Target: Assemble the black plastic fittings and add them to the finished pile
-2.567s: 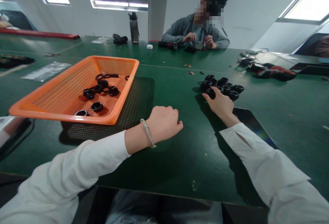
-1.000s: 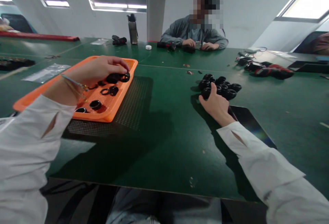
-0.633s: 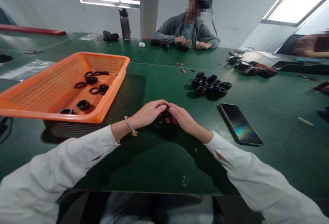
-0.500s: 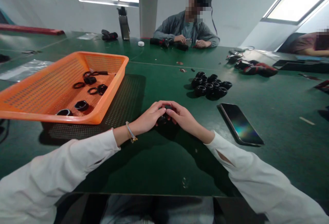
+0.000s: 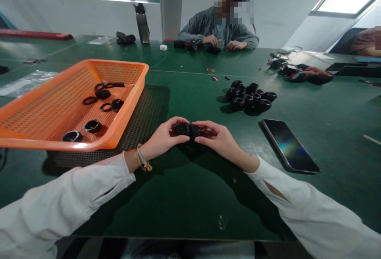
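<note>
While fingers of the left hand (image 5: pixel 163 135) clamp the 9 o'clock end of a black fitting (image 5: pixel 188 129), the right hand (image 5: pixel 224 141) pinches its 3 o'clock end, probably for steadiness. On the worktop (image 5: pixel 172 207): orange basket (image 5: pixel 131 110) at 10, black parts (image 5: pixel 248 100) at 2, likely for easy reach.

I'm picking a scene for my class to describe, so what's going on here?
At a green table, someone in white sleeves has a black part gripped between the left hand and the right hand. On their left, an orange basket holds loose black pieces; ahead to the right sits a cluster of black fittings, with a phone lying nearer. Across the table, a co-worker in grey has both hands near small items.
</note>
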`<state>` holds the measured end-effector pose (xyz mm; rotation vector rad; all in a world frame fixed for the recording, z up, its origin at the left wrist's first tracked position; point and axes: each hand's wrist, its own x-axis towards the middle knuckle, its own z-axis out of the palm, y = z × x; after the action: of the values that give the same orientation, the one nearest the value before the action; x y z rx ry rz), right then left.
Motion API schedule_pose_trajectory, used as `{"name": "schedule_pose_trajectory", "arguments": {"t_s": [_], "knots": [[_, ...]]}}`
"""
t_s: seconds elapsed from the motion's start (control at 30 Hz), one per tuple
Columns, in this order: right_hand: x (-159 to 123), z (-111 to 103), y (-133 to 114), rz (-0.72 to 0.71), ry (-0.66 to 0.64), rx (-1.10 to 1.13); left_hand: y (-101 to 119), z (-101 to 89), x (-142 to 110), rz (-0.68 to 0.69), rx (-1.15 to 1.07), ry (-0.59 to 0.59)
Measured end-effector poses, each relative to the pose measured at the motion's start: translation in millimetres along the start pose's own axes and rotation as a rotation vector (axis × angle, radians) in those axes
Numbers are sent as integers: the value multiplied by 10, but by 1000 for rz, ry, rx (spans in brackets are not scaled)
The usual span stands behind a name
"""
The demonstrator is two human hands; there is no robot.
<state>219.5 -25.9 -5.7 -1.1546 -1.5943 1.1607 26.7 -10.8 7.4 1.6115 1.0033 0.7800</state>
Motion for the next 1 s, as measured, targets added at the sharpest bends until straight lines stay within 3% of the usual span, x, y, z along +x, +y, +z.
{"name": "schedule_pose_trajectory", "arguments": {"t_s": [0.27, 0.47, 0.77, 1.0], "knots": [[-16, 10, -2, 15, 10, 156, 1, 27, -46, 129, 343, 140], [-23, 4, -2, 24, 23, 162, -45, 12, 2, 97, 213, 19], [-35, 9, 2, -22, 67, 78, -88, 13, -17, 196, 236, 33], [-55, -7, -16, -55, 58, -21, -78, 14, -1, 156, 155, 76]]}}
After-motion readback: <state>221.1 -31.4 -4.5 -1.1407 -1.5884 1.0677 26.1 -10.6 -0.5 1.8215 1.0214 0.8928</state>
